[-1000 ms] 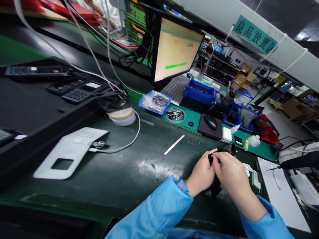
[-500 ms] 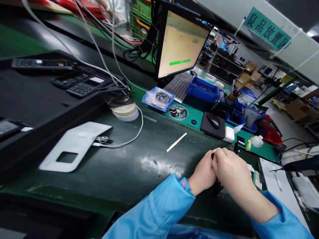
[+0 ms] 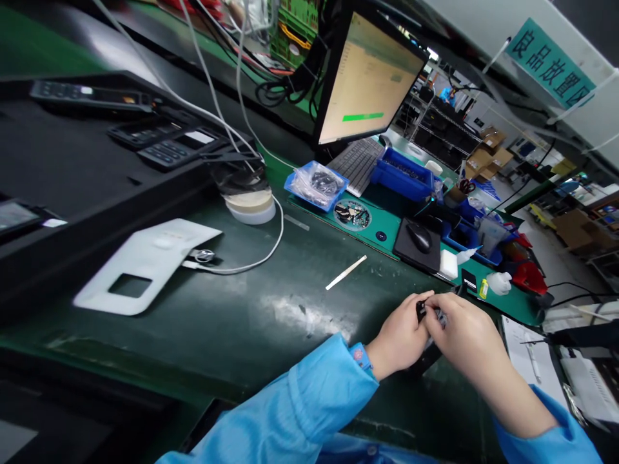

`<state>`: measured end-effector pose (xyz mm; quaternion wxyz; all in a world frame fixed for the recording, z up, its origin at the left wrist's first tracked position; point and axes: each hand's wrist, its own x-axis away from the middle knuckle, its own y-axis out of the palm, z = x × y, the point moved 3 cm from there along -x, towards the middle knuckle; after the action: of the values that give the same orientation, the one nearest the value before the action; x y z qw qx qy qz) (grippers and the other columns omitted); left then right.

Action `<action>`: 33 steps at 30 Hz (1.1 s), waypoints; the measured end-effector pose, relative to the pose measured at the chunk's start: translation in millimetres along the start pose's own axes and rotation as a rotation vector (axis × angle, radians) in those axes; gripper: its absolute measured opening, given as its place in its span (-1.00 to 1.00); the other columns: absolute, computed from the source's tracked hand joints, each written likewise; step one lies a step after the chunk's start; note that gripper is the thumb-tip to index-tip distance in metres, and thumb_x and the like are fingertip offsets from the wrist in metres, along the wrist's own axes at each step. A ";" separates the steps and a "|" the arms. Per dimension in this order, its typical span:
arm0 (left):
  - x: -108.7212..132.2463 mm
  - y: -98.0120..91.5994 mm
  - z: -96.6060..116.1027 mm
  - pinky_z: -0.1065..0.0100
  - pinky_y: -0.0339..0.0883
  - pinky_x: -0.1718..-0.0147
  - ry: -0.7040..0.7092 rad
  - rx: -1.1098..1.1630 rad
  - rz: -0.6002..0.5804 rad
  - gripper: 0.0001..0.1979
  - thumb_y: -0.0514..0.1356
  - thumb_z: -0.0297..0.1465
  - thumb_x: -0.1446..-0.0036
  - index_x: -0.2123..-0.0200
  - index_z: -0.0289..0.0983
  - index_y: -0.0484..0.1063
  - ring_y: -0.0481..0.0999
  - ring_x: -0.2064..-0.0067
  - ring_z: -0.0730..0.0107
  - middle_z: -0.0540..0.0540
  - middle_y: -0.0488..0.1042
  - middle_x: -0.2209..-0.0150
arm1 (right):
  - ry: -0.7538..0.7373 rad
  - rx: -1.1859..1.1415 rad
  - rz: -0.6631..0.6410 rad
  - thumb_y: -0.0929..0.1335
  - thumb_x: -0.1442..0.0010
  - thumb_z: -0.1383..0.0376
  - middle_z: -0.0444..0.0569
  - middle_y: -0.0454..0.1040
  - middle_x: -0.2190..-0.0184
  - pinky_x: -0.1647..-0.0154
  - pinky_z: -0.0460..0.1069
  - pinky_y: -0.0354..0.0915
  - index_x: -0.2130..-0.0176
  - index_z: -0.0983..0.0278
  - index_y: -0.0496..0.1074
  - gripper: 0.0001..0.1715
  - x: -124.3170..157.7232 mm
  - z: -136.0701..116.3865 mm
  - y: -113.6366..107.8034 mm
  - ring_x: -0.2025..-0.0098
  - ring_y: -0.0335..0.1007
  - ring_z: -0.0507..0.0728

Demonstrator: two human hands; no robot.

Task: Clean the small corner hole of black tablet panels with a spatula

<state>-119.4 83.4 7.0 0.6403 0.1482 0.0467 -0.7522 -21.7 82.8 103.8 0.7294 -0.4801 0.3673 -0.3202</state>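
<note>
My left hand (image 3: 400,336) and my right hand (image 3: 463,335) meet at the near right of the dark green bench. Both are closed on a small black part (image 3: 422,310) pinched between their fingertips. More of a black piece shows below the hands (image 3: 425,356), mostly hidden by them. Both arms wear light blue sleeves. A thin white stick (image 3: 346,272) lies on the mat a little beyond and to the left of the hands.
A white plate with a cut-out (image 3: 145,262) and a cable lies at left, beside a tape roll (image 3: 250,205). A black tray of handsets (image 3: 164,151) fills the far left. Monitor (image 3: 370,80), keyboard (image 3: 358,162), blue bins (image 3: 402,173), mouse (image 3: 418,236) and papers (image 3: 529,361) stand behind and right.
My view has shifted slightly left and down. Both hands stay together on the small black part, the fingers working it a little; the part shows more between the fingertips now.
</note>
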 end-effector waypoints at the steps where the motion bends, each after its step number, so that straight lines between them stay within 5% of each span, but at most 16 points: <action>1: 0.2 0.4 -1.4 -0.01 0.29 -0.33 -0.001 -0.003 0.002 -0.59 0.06 -0.37 -0.39 -0.23 -0.33 0.42 0.45 -0.29 0.02 -0.34 0.46 -0.26 | -0.002 -0.021 -0.004 0.29 -0.39 0.28 -0.12 0.56 0.36 0.33 0.01 0.22 0.22 0.21 0.51 -0.80 0.8 0.4 -0.5 0.30 0.55 0.11; 11: -0.1 0.4 -2.6 0.01 0.33 -0.30 0.030 -0.006 -0.001 -0.59 0.08 -0.41 -0.35 -0.22 -0.27 0.43 0.47 -0.27 0.03 -0.29 0.49 -0.23 | -0.012 0.012 0.010 0.32 -0.31 0.28 -0.10 0.53 0.38 0.38 0.02 0.18 0.32 0.22 0.45 -0.84 -3.6 -4.9 -0.9 0.35 0.50 0.12; 21: -0.2 -0.6 0.9 0.09 0.44 -0.06 0.002 -0.014 -0.016 -0.75 0.09 -0.47 -0.28 0.02 -0.26 0.48 0.56 -0.03 0.05 -0.22 0.55 0.02 | -0.030 0.049 -0.009 0.32 -0.23 0.33 -0.08 0.51 0.41 0.44 0.03 0.07 0.40 0.22 0.40 -0.86 -8.8 -4.4 5.8 0.42 0.44 0.11; 33: 0.4 0.8 -0.9 0.10 0.44 -0.07 0.031 -0.011 -0.030 -0.79 0.10 -0.47 -0.28 0.08 -0.24 0.48 0.55 -0.02 0.08 -0.20 0.54 0.05 | -0.043 -0.060 0.018 0.32 -0.22 0.34 -0.13 0.47 0.42 0.39 0.01 0.15 0.37 0.22 0.38 -0.91 -3.0 3.3 11.6 0.38 0.46 0.11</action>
<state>-118.5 83.0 6.1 0.6289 0.1554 0.0631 -0.7592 -19.2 90.7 94.5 0.7253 -0.5053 0.3652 -0.2920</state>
